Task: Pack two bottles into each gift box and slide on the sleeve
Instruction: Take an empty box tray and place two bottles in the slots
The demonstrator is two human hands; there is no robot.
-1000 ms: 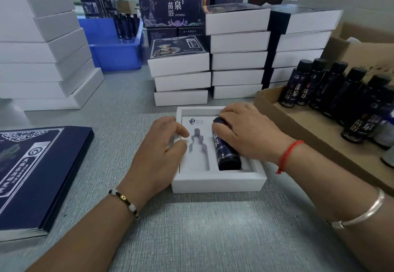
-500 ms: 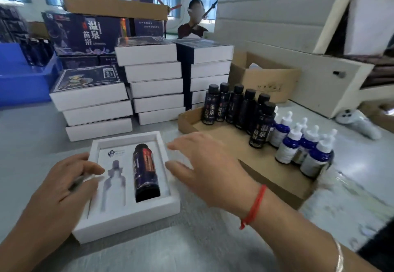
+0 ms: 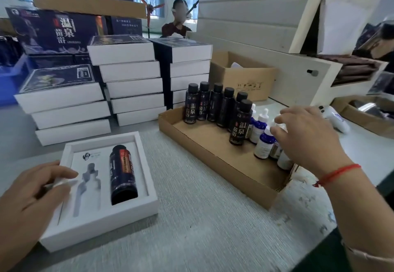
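An open white gift box (image 3: pixel 102 227) lies at the lower left. One dark bottle (image 3: pixel 122 173) lies in its right slot, and the dropper-shaped left slot (image 3: pixel 85 186) holds nothing. My left hand (image 3: pixel 27 203) rests on the box's left rim with relaxed fingers. My right hand (image 3: pixel 309 137) is over the cluster of blue dropper bottles (image 3: pixel 264 146) in the cardboard tray (image 3: pixel 213 154). Its thumb and forefinger pinch a white dropper cap (image 3: pixel 279 125). Several dark bottles (image 3: pixel 215 103) stand upright at the tray's far side.
Stacks of sleeved white boxes (image 3: pixel 132 80) stand behind the gift box. A brown carton (image 3: pixel 241 78) and tall white box stacks (image 3: pixel 251 16) close off the back right. A white handheld device (image 3: pixel 334 118) lies right of the tray. Two people sit behind the stacks.
My right hand left the dark bottle in the box and travelled right to the dropper bottles in the tray. My head turned right. The left hand stayed on the box rim.
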